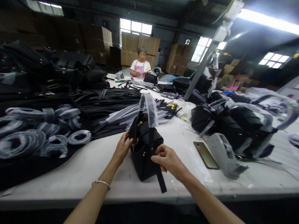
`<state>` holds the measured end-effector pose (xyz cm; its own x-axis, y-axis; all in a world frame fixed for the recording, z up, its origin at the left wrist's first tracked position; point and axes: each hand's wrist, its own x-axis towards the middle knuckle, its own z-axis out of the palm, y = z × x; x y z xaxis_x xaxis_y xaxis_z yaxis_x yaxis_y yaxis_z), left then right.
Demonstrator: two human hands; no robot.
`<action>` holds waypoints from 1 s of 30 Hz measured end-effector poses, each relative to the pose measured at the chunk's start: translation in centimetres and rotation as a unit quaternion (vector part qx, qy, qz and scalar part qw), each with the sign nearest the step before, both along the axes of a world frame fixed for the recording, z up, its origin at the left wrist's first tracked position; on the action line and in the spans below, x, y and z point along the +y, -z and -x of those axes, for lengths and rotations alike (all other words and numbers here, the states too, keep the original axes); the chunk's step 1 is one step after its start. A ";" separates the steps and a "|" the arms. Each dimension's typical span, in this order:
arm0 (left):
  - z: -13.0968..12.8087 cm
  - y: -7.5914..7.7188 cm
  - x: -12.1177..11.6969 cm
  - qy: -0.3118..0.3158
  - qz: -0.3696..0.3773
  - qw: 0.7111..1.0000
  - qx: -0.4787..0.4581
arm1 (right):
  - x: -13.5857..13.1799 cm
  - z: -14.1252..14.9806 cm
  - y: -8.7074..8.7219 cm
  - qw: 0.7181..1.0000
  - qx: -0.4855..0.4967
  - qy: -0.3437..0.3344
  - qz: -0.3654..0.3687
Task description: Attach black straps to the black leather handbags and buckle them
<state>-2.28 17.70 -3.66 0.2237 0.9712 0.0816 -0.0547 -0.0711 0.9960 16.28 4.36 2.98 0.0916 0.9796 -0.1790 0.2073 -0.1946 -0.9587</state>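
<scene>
A small black handbag (142,159) stands upright on the white table in front of me, its top gaping and gold hardware showing. Its handle (151,110) arches above it, wrapped in clear plastic film. A black strap (160,179) hangs down the bag's near side, its end reaching toward the table. My right hand (164,156) pinches this strap between thumb and fingers. On the other side, my left hand (123,145) holds the bag's upper left edge, thumb toward the opening.
Plastic-wrapped strap coils (22,143) lie left, with black straps (105,101) behind. To the right are a phone (206,154), a grey tape dispenser (224,154) and several black bags (241,123). A metal post (200,73) rises behind. Two other people sit farther back.
</scene>
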 end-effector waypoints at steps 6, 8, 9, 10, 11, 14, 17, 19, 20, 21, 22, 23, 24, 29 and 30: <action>0.5 -0.9 1.1 0.032 0.035 0.998 0.049 | -2.1 2.0 1.3 0.999 -0.020 0.038 -0.024; 1.9 -0.8 -0.1 0.019 0.052 0.997 0.061 | -3.2 -0.2 1.6 0.992 -0.108 0.054 -0.038; 2.8 -0.6 -0.9 0.009 0.061 0.996 0.069 | -3.9 -1.8 1.7 0.985 -0.154 0.071 -0.042; 3.6 -0.4 -1.8 -0.006 0.067 0.994 0.085 | -4.6 -3.8 1.9 0.977 -0.187 0.095 -0.043; 4.5 -0.1 -2.8 -0.022 0.076 0.991 0.104 | -5.3 -6.0 2.1 0.969 -0.213 0.120 -0.039; 6.5 0.5 -5.8 -0.065 0.090 0.982 0.153 | -7.6 -12.8 2.9 0.930 -0.306 0.204 -0.014; 7.3 0.6 -7.9 -0.082 0.090 0.978 0.168 | -9.4 -17.7 4.4 0.898 -0.363 0.248 0.034; 7.4 0.6 -8.6 -0.082 0.086 0.977 0.179 | -10.1 -19.4 5.6 0.887 -0.380 0.255 0.061; 7.4 0.6 -8.7 -0.082 0.084 0.976 0.185 | -10.2 -19.9 6.2 0.884 -0.385 0.256 0.070; 7.4 0.5 -8.8 -0.083 0.082 0.975 0.189 | -10.2 -20.3 6.8 0.882 -0.389 0.255 0.077; 7.3 0.6 -8.8 -0.084 0.080 0.975 0.192 | -10.2 -20.5 7.3 0.881 -0.391 0.253 0.082; 7.3 0.6 -8.7 -0.085 0.077 0.974 0.196 | -10.1 -20.7 7.6 0.880 -0.394 0.251 0.087; 7.3 0.7 -8.7 -0.086 0.071 0.973 0.204 | -9.9 -20.9 7.9 0.880 -0.396 0.247 0.091; 7.1 1.5 -8.8 -0.112 -0.005 0.963 0.244 | -9.6 -21.6 8.3 0.872 -0.408 0.250 0.100; 7.1 1.6 -8.9 -0.115 -0.020 0.963 0.243 | -9.6 -21.7 8.3 0.871 -0.410 0.253 0.100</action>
<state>-9.34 8.84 -5.25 0.0238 0.9979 0.0609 0.4390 -0.0651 0.8961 37.93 -5.23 -5.35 0.6794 0.7336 -0.0132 0.6456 -0.6062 -0.4645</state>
